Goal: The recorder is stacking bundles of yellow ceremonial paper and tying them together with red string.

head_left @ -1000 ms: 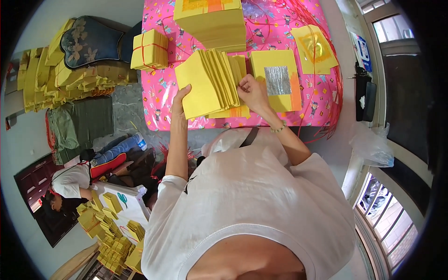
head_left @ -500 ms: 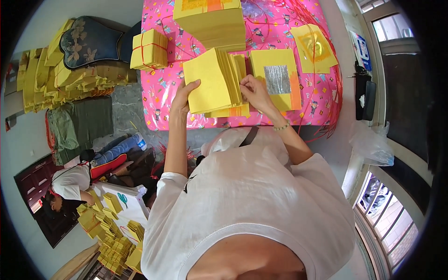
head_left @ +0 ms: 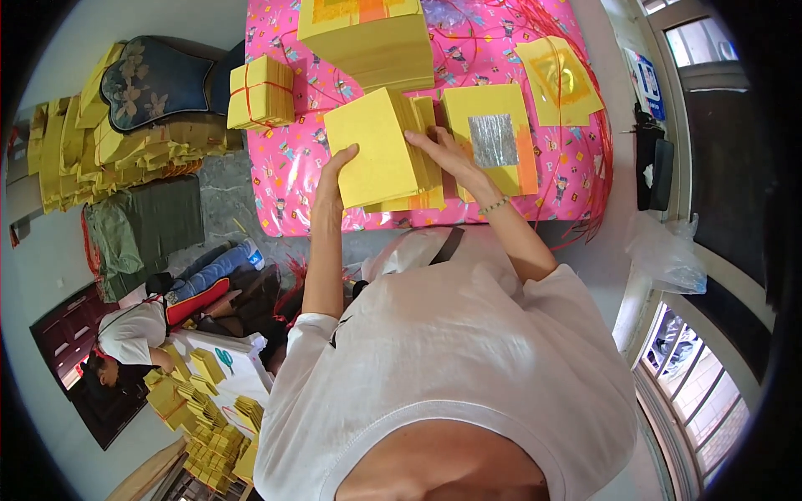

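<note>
A thick stack of yellow paper sheets [head_left: 372, 150] is held at a tilt over the pink patterned tabletop [head_left: 288, 200]. My left hand [head_left: 336, 174] grips its left edge, thumb on the top sheet and the other fingers hidden beneath. At the right side, my right hand [head_left: 444, 156] clasps the layered edges, with fingertips reaching onto the top. Under the held stack, more yellow sheets show at its lower edge. Just right of my right hand lies yellow paper with a silver square and an orange strip [head_left: 494, 138].
A tall yellow paper block [head_left: 368, 54] stands behind, and a red-tied bundle [head_left: 261, 93] sits left. Red strings [head_left: 603, 167] hang over the table's right edge. Beyond the left side are a blue chair back [head_left: 154, 83], piled yellow paper [head_left: 63, 159] and another person [head_left: 134, 334].
My right hand has gone from pinching at the sheets' right edge to stretching its fingers over that edge onto the stack's top. My left hand keeps its hold.
</note>
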A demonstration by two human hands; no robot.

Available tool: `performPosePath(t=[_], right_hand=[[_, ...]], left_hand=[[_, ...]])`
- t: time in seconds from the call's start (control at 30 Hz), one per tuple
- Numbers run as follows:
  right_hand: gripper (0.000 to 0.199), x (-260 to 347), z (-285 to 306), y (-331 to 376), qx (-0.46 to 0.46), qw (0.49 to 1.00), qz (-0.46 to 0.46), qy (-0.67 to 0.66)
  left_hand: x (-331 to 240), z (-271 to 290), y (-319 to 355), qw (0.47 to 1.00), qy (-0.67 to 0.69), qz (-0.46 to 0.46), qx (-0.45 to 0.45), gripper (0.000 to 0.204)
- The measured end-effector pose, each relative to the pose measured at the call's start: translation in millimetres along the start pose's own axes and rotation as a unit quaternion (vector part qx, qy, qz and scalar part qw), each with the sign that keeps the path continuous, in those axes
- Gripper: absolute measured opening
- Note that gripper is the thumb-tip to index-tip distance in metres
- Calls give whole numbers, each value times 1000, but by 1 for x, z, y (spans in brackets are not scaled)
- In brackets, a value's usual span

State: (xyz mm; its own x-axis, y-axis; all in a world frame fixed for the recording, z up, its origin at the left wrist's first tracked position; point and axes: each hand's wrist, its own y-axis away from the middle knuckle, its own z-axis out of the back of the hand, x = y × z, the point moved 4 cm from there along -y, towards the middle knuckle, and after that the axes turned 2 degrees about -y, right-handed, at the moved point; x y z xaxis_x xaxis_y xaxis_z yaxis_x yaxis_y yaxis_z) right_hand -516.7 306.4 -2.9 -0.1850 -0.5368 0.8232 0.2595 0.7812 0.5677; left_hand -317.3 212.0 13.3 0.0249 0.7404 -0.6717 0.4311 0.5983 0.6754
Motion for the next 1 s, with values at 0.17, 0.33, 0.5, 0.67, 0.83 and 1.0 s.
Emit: performPosePath(t=[0.17,0.33,0.5,0.67,0.83,1.0], right_hand=[[118,-8,-1,-6,33,999,-28,-12],[112,-7,-9,-4,30,999,-43,10],[99,-2,-24,7,-13,1000,18,-16],[87,9,-21,22,27,977,65,-199],[93,10,37,37,2,971,105,-214],[78,0,103,52,-11,964,93,-251]], left_hand=[[5,-8,-1,995,88,-26,35,45],[8,0,-1,994,96,-16,40,45],[10,5,6,993,102,-44,28,46],[1,-15,25,994,84,-64,27,46],[-8,-76,37,996,63,-21,64,48],[16,-148,20,988,82,30,126,44]])
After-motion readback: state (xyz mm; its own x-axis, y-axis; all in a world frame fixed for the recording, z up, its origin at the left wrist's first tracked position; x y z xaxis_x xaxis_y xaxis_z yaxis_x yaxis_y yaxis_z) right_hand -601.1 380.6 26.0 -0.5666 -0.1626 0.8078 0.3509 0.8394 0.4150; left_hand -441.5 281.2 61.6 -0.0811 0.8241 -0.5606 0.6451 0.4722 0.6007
